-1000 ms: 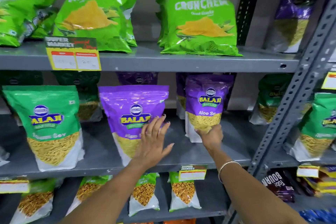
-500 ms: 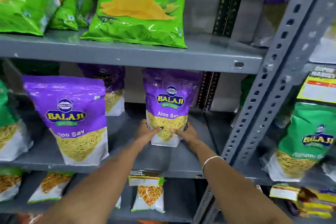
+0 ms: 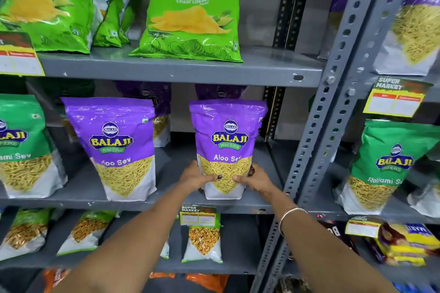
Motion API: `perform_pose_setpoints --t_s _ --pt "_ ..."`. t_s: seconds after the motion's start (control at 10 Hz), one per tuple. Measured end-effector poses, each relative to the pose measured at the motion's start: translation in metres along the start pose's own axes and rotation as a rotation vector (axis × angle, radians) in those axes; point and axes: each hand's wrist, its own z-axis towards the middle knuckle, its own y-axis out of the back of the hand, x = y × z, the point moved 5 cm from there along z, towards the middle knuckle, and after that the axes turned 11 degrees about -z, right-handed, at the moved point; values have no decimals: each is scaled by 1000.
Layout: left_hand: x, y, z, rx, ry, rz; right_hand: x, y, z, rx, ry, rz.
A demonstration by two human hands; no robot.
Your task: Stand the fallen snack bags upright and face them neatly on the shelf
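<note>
A purple Balaji Aloo Sev bag (image 3: 227, 131) stands upright near the front edge of the middle grey shelf (image 3: 166, 203), label facing me. My left hand (image 3: 195, 176) grips its lower left side and my right hand (image 3: 255, 178) grips its lower right side, thumbs on the front. A second purple Aloo Sev bag (image 3: 116, 143) stands upright to the left, leaning slightly. More purple bags (image 3: 154, 95) stand behind in the dark.
A green Balaji bag (image 3: 21, 147) stands at the far left. Green Crunchem bags (image 3: 192, 19) sit on the top shelf. A grey slotted upright (image 3: 333, 112) rises just right of my hands, with further bags beyond it. Small packs and price tags (image 3: 197, 215) line the lower shelf.
My left hand left the left purple bag and joined my right on the right bag. The bag has come forward to the shelf's front edge. My view shifted right and closer.
</note>
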Motion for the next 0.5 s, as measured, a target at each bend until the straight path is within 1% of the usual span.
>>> perform_pose_setpoints --t_s 0.2,0.3,0.4,0.5 --pt "2 -1 -13 -8 -23 -23 -2 -1 -12 -30 11 26" --pt "1 0 -11 14 -7 -31 -7 -1 -7 -26 -13 41" --pt "-3 1 -26 -1 -32 78 1 -3 -10 -86 47 -7" --pt "-14 16 -35 -264 -272 284 16 7 -18 -314 131 -161"
